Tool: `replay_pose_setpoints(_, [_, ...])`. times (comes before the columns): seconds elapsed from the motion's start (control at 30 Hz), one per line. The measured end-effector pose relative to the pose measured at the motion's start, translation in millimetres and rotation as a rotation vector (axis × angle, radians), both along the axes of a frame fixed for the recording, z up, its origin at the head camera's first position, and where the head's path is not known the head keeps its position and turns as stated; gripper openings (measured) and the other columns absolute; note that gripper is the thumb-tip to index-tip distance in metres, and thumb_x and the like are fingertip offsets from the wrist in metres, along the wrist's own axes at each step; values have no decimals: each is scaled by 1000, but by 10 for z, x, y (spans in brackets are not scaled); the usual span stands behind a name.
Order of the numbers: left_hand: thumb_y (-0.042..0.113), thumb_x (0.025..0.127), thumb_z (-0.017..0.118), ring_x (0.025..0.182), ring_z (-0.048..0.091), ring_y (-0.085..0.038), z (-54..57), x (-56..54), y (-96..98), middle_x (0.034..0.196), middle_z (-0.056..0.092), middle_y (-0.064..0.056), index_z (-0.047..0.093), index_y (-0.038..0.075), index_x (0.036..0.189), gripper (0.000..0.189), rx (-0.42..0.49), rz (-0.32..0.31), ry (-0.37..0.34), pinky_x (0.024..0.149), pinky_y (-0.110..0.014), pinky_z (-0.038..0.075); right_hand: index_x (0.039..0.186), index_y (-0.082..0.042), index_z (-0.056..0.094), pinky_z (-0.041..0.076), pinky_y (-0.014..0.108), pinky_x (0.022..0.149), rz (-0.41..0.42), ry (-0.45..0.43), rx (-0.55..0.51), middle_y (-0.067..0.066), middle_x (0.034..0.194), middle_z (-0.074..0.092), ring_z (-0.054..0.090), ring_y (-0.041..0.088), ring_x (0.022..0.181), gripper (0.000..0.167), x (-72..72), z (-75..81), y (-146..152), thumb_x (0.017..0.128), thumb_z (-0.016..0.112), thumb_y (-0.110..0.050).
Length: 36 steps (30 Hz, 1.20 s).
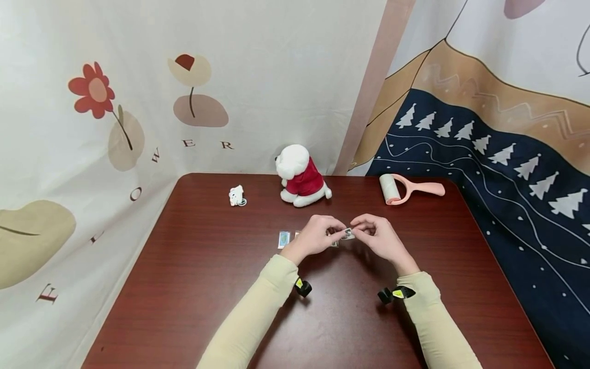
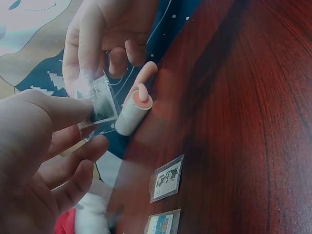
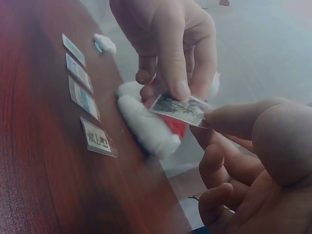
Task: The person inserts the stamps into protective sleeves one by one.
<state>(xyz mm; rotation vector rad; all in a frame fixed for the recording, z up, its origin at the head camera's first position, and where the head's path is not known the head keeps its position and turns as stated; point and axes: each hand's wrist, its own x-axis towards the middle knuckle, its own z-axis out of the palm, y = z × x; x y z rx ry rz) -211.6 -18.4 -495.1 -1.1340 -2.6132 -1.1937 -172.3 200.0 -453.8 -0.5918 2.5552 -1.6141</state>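
Above the table, a small perforated postage stamp (image 1: pixel 348 234) with a dark picture is stretched between my two hands. In the left wrist view the stamp (image 2: pixel 103 108) shows a clear sleeve around it, shining at one corner. My left hand (image 1: pixel 315 234) pinches one side between thumb and forefinger. My right hand (image 1: pixel 380 238) pinches the opposite side the same way. Several sleeved stamps lie in a row on the table, among them a bluish stamp (image 1: pixel 283 239) and a stamp with dark figures (image 3: pixel 97 138); my left hand partly hides this row in the head view.
A white plush dog (image 1: pixel 301 177) in a red top sits at the back of the brown table (image 1: pixel 221 307). Left of it lies a small white object with a loop (image 1: pixel 237 196). A lint roller (image 1: pixel 410 188) with a pink handle lies at the back right.
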Motion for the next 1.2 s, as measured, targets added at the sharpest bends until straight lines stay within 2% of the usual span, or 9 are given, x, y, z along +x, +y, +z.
replay_pose_setpoints(0.13, [11,97,76,83,72,-9,3,8,12,92,79,-1,80,7,108,13,-6,4,-42,80,-26,59,112,12,70,50,22,65,-23,-8,5,27,94,75,66,30,74,17,-1,-5,4,96,69,8])
replay_pose_setpoints(0.27, [11,97,75,83,71,-9,1,10,12,92,79,-1,79,8,108,12,0,17,-89,80,-27,59,112,10,71,50,22,66,-44,-7,25,26,96,75,65,23,74,17,-4,-16,20,96,70,6])
replay_pose_setpoints(0.4, [11,97,75,82,71,-11,-15,2,7,93,78,-3,79,8,106,10,11,61,-117,79,-26,58,112,7,72,51,23,66,-65,-1,46,25,97,76,65,22,75,15,2,-26,62,97,70,4])
replay_pose_setpoints(0.63, [5,95,75,82,73,-16,-68,-17,37,94,75,-7,71,5,109,15,69,114,-148,77,-21,56,112,6,71,52,23,66,-77,-8,62,26,99,75,68,32,78,15,23,-25,129,97,69,5])
replay_pose_setpoints(0.73, [3,95,74,83,72,-16,-110,-22,68,96,74,-7,72,5,107,13,62,119,-133,77,-21,56,113,7,70,52,23,66,-77,-16,61,28,100,75,68,39,79,16,-9,-106,163,98,68,5])
replay_pose_setpoints(0.8, [4,95,73,83,71,-14,-144,-27,91,98,74,-6,76,5,105,10,37,120,-109,76,-21,55,114,5,71,52,23,66,-87,-23,62,27,100,75,67,43,80,16,-56,-215,199,98,68,3])
replay_pose_setpoints(0.93, [7,96,72,84,69,-11,-210,-44,135,97,74,-3,81,8,104,12,-33,127,-78,75,-20,53,117,3,71,53,24,65,-97,-28,59,22,102,76,67,41,79,18,-130,-406,277,99,69,-1])
replay_pose_setpoints(1.2, [17,99,72,89,67,-7,-243,-87,214,104,77,4,82,16,113,18,-272,149,-51,78,-24,54,117,4,71,55,26,65,-88,-24,43,19,101,77,68,46,81,20,-133,-469,362,99,71,-6])
